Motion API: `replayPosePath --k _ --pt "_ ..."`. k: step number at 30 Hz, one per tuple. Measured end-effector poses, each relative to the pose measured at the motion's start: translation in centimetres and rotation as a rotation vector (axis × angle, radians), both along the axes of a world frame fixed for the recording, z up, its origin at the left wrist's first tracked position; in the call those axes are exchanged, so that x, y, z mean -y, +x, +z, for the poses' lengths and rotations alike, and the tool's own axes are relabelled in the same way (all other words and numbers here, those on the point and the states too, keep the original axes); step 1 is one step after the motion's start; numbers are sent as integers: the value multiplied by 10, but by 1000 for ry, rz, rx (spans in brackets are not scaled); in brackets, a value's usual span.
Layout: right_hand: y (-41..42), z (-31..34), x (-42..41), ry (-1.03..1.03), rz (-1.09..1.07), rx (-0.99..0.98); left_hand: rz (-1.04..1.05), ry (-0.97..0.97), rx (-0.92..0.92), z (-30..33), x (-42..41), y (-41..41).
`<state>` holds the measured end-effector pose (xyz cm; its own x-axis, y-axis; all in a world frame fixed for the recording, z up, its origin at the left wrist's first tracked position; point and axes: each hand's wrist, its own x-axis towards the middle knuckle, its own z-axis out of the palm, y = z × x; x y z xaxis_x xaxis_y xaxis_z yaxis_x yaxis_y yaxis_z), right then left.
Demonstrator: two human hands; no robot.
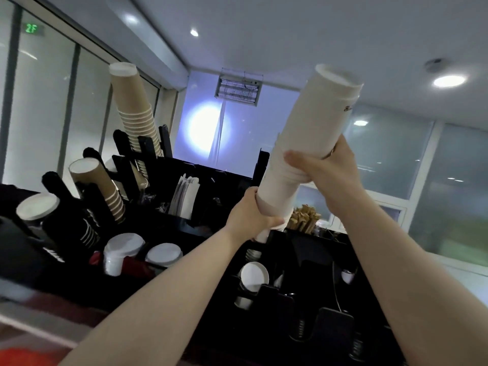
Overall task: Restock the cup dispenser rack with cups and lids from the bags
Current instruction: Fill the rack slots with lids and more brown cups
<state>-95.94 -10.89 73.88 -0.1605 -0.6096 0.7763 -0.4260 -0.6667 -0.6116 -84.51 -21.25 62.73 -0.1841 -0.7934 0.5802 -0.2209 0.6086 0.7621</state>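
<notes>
Both my hands are on the white cup stack (303,143), which tilts up toward one o'clock. My left hand (250,215) wraps the low end, just above the black rack (295,273). My right hand (324,167) curls round the middle, thumb across the front. Brown cups (134,112) lean at ten o'clock; lids (122,245) sit at eight.

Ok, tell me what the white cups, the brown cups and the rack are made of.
White cups: likely paper, matte, with rolled rims. Brown cups: kraft paper by the look, dull tan with ridged walls and white rims. Rack: black, faintly glossy, probably plastic or acrylic; blur leaves it open.
</notes>
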Motion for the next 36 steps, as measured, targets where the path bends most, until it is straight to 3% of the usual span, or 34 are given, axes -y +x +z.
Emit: replayPosePath --k 7,12,18,32,36 --pt "13 -6 -30 -49 1 -8 -114 -48 -40 -4 -20 20" --pt "24 -63 -39 -98 -115 29 -41 -68 117 -38 -37 47" --pt "23 -151 -28 -29 -75 97 -2 42 422 -86 -51 59" --pt "12 -184 15 295 -130 44 -53 168 216 -109 -39 53" --pt "12 -187 19 377 -150 -36 -111 62 150 -98 -46 51"
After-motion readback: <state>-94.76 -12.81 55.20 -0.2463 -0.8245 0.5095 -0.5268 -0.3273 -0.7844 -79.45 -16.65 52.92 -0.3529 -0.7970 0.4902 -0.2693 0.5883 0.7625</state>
